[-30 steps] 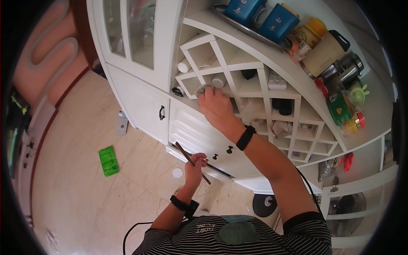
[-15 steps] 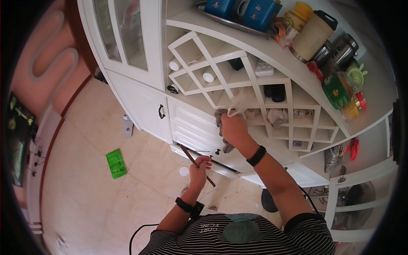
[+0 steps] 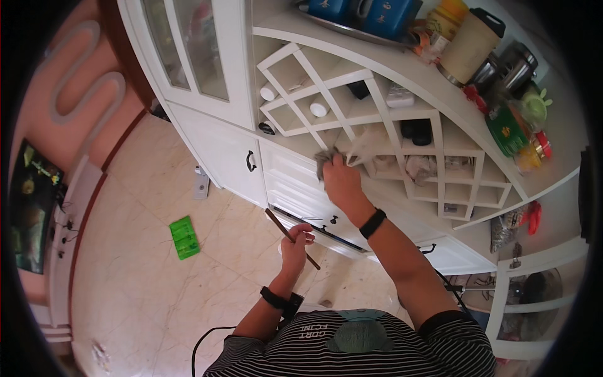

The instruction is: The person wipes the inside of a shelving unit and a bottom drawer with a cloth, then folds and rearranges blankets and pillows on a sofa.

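A grey rag [image 3: 323,162] is bunched under the fingers of my right hand [image 3: 344,185]. They press it at the ledge [image 3: 289,142] in front of the lattice rack [image 3: 352,80] of the white cabinet. Lower and to the left, my left hand [image 3: 293,254] is closed round a thin brown stick [image 3: 274,220], which slants from upper left to lower right in front of the cabinet's lower doors. Just beyond my right hand, a clear plastic bag [image 3: 367,143] hangs out of a rack compartment.
White rolls [image 3: 319,109], a remote control [image 3: 400,95] and dark items fill rack compartments. Blue mugs [image 3: 387,17] on a tray, a beige flask [image 3: 470,47] and packets crowd the shelf above. A green packet [image 3: 184,237] lies on the tiled floor. A white chair [image 3: 510,314] stands at right.
My right hand has slid the rag leftward along the ledge, bunching it more tightly. My left hand keeps the stick in nearly the same pose. The whole view has shifted slightly.
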A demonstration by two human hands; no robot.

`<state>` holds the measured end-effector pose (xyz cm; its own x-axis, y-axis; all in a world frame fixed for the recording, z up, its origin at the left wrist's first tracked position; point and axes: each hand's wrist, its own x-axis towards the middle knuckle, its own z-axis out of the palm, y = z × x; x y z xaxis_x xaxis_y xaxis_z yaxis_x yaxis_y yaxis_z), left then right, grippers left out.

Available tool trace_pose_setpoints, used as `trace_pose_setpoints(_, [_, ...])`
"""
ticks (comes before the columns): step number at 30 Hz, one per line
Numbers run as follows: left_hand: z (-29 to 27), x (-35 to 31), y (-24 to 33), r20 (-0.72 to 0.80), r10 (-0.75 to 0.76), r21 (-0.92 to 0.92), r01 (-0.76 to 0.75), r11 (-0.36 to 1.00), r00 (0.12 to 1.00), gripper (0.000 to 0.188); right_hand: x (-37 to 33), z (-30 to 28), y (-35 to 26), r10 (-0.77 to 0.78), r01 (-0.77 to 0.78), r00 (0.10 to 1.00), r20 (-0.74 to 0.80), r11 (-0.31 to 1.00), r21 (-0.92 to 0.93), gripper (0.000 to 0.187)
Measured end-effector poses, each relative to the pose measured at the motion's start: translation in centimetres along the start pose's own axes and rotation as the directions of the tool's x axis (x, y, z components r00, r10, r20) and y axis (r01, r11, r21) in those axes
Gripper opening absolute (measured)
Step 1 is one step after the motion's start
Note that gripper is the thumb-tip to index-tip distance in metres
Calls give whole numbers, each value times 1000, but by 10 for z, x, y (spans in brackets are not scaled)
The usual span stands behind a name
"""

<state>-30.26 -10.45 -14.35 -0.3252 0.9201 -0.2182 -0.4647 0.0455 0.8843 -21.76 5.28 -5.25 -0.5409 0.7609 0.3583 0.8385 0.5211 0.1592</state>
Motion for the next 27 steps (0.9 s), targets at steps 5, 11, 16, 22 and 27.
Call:
trace_pose_setpoints(5, [-16,-2,-4,-20,-51,65,53,997,998,22,-4,-14,-9,10,-15,1000,17,962,274,26])
trace_pose_setpoints(11, [-14,8,5,11,-18,52,17,998,1000,20,57,6,-63,-124,157,968,-220,978,139,26])
trace_pose_setpoints(16, [-21,8,12,-19,-16,69,17,997,1000,18,63,31,-65,-39,35,984,-175,999,-25,19])
trace_pose_setpoints(22, [-28,11,11,-35,-55,91,58,994,998,18,41,29,-44,96,-92,994,-54,993,69,22])
trace_pose_setpoints(27, [-8,13,7,62,-51,84,46,995,997,18,12,16,-26,33,-35,999,41,999,30,17])
